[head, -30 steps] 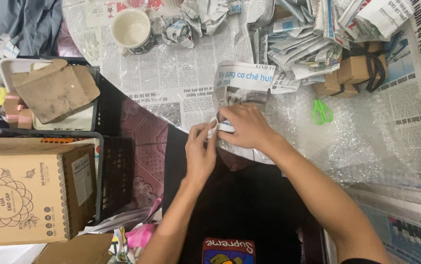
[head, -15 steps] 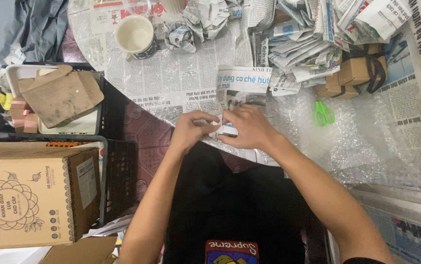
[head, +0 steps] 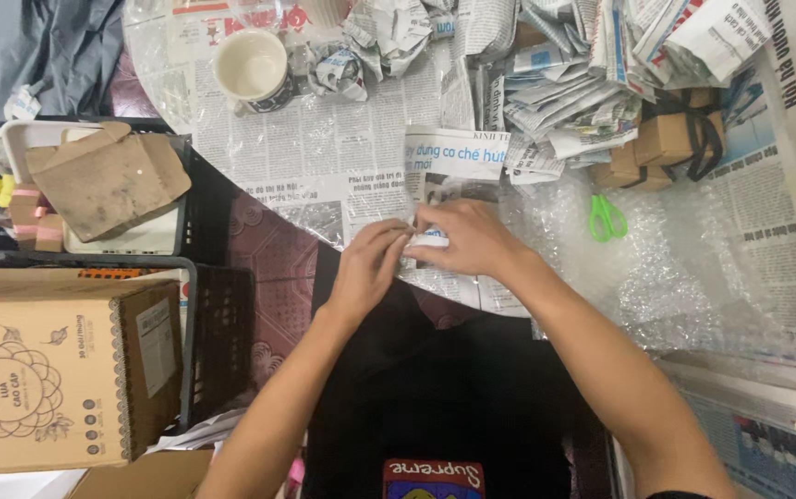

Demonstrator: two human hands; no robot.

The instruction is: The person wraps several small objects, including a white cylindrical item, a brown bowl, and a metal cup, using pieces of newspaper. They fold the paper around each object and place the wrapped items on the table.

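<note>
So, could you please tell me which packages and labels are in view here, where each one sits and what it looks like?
Large cardboard box: lower left, brown, pale flower drawing on top, white label on its side.
Flattened carton: left, brown, lying on a white tray.
Small cardboard boxes: upper right, brown, bound with black straps.
Small white packet: centre, pinched between left hand and right hand.

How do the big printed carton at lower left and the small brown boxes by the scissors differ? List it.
The printed carton is far larger than the small brown boxes. The carton carries a floral line drawing; the small boxes look plain. The small boxes are bound with a black strap; the carton is unstrapped. The carton sits off the table; the boxes lie on it near the green scissors. Both are brown cardboard.
</note>
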